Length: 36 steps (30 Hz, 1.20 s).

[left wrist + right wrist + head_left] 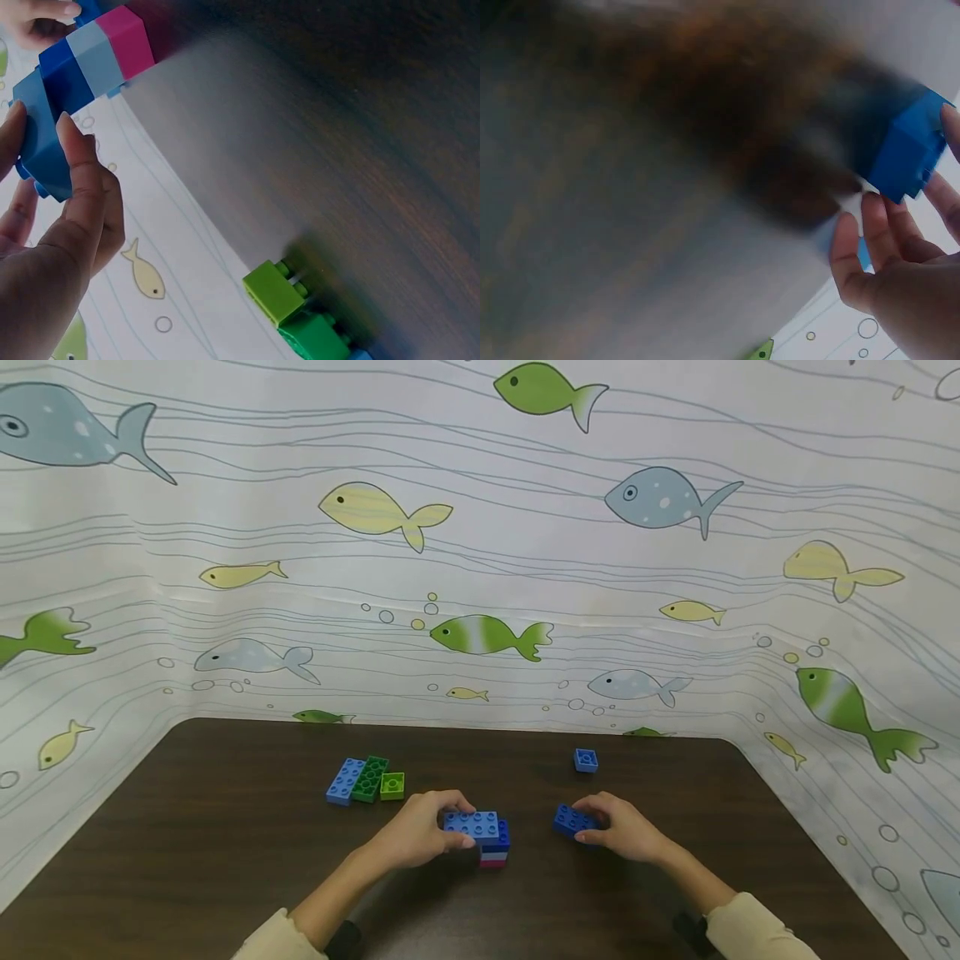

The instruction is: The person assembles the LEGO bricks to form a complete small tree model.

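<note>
My left hand (417, 832) pinches a light blue toy building brick (471, 828) between thumb and fingers. That brick lies over a small stack, with a dark blue brick (69, 76) uppermost, a pale blue one (96, 57) under it and a pink one (126, 42) at the bottom. In the left wrist view the held brick sits at an angle to the stack; whether its studs are joined I cannot tell. To the right of the stack, my right hand (624, 831) grips a darker blue brick (572, 821) just over the table, studs up.
On the dark wooden table (225, 860), a blue brick (346, 782), a dark green brick (371, 778) and a lime brick (392, 786) lie together at the left. A small blue brick (586, 760) lies at the back right. Fish-patterned sheeting (480, 560) surrounds the table's back and sides.
</note>
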### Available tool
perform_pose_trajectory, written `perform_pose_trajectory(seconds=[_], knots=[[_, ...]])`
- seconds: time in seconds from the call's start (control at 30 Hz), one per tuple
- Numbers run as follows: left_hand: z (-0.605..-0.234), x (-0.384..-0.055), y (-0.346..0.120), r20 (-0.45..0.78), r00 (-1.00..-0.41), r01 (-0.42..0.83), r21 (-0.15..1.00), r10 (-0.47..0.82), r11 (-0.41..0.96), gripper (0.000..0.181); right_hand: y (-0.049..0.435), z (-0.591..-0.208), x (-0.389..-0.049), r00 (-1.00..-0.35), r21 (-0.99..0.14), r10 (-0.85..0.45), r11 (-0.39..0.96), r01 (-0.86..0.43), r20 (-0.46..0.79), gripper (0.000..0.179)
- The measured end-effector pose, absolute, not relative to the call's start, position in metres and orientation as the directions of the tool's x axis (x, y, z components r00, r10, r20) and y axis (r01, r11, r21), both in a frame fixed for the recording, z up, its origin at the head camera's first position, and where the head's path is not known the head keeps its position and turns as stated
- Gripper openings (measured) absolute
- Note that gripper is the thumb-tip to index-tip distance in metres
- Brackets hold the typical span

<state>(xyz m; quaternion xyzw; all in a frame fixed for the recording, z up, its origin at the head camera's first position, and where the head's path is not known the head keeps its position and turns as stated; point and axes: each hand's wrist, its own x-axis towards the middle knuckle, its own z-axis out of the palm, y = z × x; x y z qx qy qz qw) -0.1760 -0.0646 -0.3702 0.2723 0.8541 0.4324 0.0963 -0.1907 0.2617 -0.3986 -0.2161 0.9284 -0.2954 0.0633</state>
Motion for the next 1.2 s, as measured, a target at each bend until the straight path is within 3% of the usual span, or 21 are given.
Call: perform_pose_trajectory(seconds=[0.47,0.77,1.2], knots=[[-0.37,-0.174,-0.065,0.078,-0.83,0.387,0.793,0.552,0.471,0.027,0.261,-0.405,-0.192,-0.9,-0.575,-0.437,0.736,-0.358,0.001,0.035],[-0.373,-0.175,-0.066,0.079,-0.828,0.394,0.788,0.556,0.474,0.026,0.26,-0.4,-0.193,-0.888,-0.654,-0.459,0.669,-0.354,0.012,0.034],[-0.373,-0.173,-0.064,0.064,-0.836,0.374,0.794,0.545,0.48,0.026,0.231,-0.368,-0.192,-0.777,-0.754,-0.629,0.5,-0.426,0.022,0.034]])
